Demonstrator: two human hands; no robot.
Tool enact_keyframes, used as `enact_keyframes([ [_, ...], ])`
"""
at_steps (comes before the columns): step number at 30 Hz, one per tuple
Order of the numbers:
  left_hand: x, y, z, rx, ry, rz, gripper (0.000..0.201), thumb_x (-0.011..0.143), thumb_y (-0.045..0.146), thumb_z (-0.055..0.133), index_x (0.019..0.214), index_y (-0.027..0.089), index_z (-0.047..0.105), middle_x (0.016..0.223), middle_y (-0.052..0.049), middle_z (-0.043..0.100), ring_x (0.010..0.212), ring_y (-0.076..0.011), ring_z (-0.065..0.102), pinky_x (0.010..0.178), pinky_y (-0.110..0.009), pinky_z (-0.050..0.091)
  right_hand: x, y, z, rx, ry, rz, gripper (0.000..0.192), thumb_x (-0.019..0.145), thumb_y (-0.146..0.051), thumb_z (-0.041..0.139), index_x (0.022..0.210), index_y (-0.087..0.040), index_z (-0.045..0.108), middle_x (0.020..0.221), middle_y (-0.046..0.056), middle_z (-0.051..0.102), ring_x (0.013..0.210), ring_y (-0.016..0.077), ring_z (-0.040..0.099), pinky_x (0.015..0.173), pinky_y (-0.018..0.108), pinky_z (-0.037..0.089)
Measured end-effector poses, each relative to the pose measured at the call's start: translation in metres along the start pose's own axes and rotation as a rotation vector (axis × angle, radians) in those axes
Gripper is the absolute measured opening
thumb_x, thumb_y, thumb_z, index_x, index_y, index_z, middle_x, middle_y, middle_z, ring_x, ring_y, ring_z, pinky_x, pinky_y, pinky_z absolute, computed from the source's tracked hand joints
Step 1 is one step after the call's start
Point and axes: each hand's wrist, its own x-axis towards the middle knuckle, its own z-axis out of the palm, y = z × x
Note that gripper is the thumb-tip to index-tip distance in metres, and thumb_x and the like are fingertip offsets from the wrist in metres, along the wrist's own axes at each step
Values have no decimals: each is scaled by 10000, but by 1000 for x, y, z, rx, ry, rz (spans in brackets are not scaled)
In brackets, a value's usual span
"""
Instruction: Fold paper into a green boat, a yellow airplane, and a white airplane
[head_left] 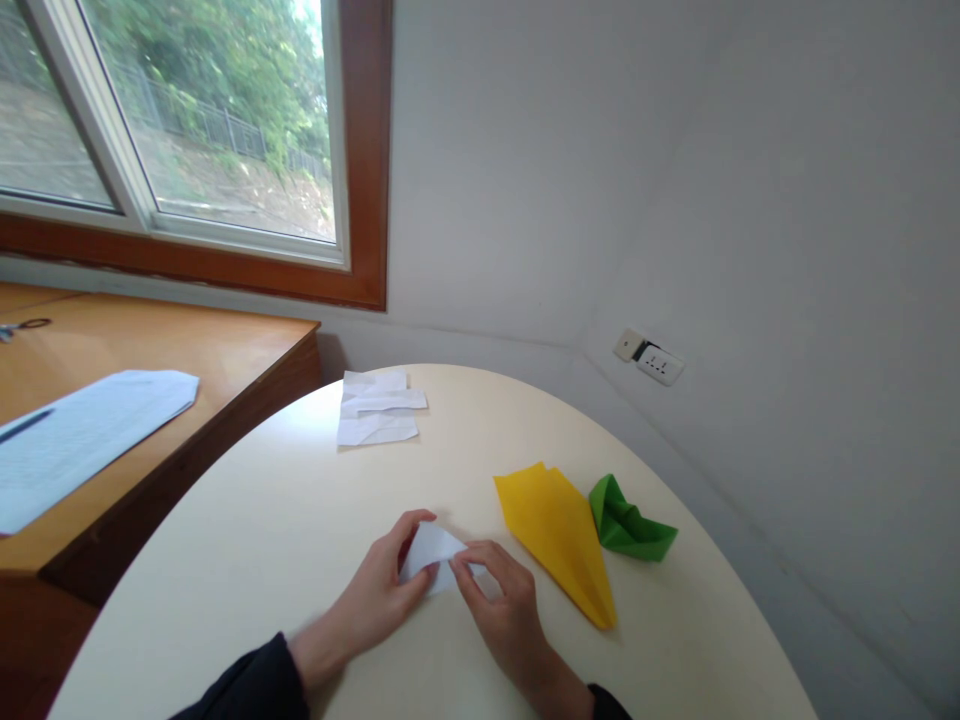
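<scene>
**Small white fold pinched between both hands**

Pale round table [300, 540] under a window, grey wall behind. Left hand [375, 595] and right hand [506, 610] each pinch the white folded paper [433, 552] between them, fingers pressed together on its edges. Its long axis seems to run left to right, with the peak pointing away from the wrists. Uneven pressure could skew the crease, or the sheet could slip. Right of the right grip lie a yellow paper plane [559, 535] and a green paper boat [626, 525].

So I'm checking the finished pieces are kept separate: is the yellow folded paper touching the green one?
Touching, as far as the head view shows: the green folded paper meets the right edge of the yellow folded paper with no table visible between them.
</scene>
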Motion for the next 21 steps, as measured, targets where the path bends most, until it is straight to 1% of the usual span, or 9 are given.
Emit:
enact_keyframes([
  [4, -1, 7, 0, -117, -59, -51, 266, 747, 239, 530, 981, 187, 416, 737, 26, 507, 664, -136, 498, 593, -242, 415, -3, 0, 1, -16, 51, 1, 63, 800, -152, 584, 829, -206, 602, 693, 4, 666, 634, 137, 647, 606, 228, 540],
  [6, -1, 10, 0, -164, -63, -75, 226, 748, 249, 534, 922, 198, 400, 725, 34, 488, 661, -131, 489, 583, -232, 403, -4, 1, 1, -18, 82, 28, 112, 788, -171, 604, 894, -209, 605, 753, 15, 686, 679, 147, 665, 636, 233, 551],
  [9, 0, 12, 0, -198, -35, -79, 205, 730, 241, 547, 851, 201, 387, 697, 48, 447, 648, -120, 461, 568, -216, 379, -6, 0, 2, 27, 90, 124, 224, 766, -192, 631, 987, -208, 594, 831, 33, 697, 726, 162, 680, 654, 239, 561],
  [12, 1, 11, 1, -221, -17, -77, 207, 711, 233, 551, 816, 201, 376, 665, 62, 407, 609, -105, 413, 540, -205, 346, -6, -1, 4, 123, 81, 271, 286, 741, -196, 650, 1021, -203, 589, 853, 42, 694, 724, 166, 680, 653, 244, 564],
  [14, 2, 10, 2, -249, -20, -80, 210, 707, 238, 547, 815, 204, 370, 648, 69, 391, 588, -100, 390, 523, -202, 327, -6, -1, 5, 207, 62, 375, 315, 728, -202, 657, 1036, -194, 592, 872, 56, 691, 748, 174, 676, 667, 255, 564],
  [17, 2, 11, 2, -292, -37, -94, 226, 706, 254, 544, 828, 209, 360, 634, 74, 390, 574, -100, 383, 511, -201, 313, -6, -1, 6, 345, -15, 507, 362, 717, -220, 661, 1070, -181, 592, 918, 83, 685, 789, 194, 668, 677, 278, 561],
  [21, 1, 13, 2, -331, -63, -117, 261, 702, 262, 551, 858, 213, 347, 648, 70, 419, 589, -104, 409, 524, -204, 319, -5, -1, 7, 484, -98, 609, 339, 716, -246, 659, 1043, -165, 616, 967, 103, 681, 817, 213, 659, 682, 301, 551],
])
